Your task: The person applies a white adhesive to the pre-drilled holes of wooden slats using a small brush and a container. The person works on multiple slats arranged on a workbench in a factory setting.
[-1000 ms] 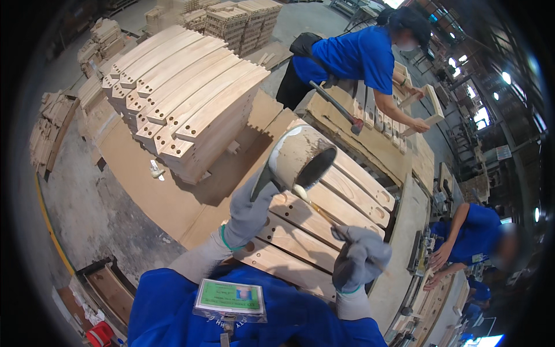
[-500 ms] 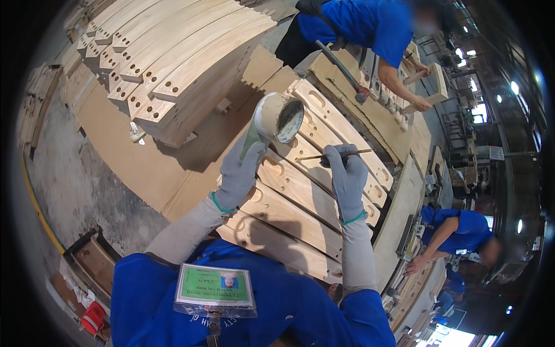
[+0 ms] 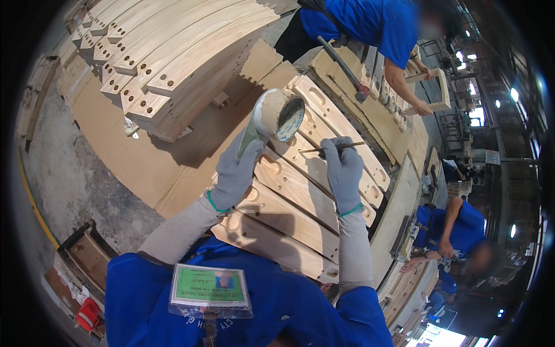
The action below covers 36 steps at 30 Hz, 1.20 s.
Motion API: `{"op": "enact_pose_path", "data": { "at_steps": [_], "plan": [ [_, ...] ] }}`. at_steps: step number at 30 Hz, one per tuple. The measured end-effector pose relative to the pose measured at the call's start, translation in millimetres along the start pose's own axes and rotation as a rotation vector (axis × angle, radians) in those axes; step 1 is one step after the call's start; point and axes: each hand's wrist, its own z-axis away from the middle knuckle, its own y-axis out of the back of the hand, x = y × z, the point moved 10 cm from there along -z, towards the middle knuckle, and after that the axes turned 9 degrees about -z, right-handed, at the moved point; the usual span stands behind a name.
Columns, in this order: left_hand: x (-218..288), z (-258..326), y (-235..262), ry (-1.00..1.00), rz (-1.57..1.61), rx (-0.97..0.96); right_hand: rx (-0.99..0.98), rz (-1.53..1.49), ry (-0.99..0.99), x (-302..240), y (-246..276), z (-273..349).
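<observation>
Grips pot in L hand, tipped to R; pinches thin stick in R hand, w/ tip over boards laid in row below. Can't tell if touching. Notes open-looking holes across several boards; finds none clearly done, so can't tell no. left. Notes addl. stack upper L on cardboard, apart from both hands.

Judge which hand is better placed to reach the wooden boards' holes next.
Right, probably: the right hand holds a thin stick, its tip out over the wooden boards. The left hand is occupied with a round container.
</observation>
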Motion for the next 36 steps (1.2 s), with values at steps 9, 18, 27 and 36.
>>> {"op": "enact_pose_path", "data": {
  "at_steps": [9,18,27,36],
  "plan": [
    [-2.4,-0.9,3.8,-0.003,-0.07,0.006,-0.03,-0.005,-0.094,-13.0,-3.8,1.0],
    [-4.3,1.3,5.1,-0.003,-0.082,0.017,-0.094,0.045,-0.06,-9.9,-12.2,10.5],
    [6.9,3.4,5.0,-0.02,0.133,-0.025,0.028,0.007,0.001,-37.3,22.7,20.4],
    [76.7,66.5,4.0,-0.093,0.262,-0.184,0.141,-0.309,0.344,-192.8,68.3,94.6]
  ]
}}
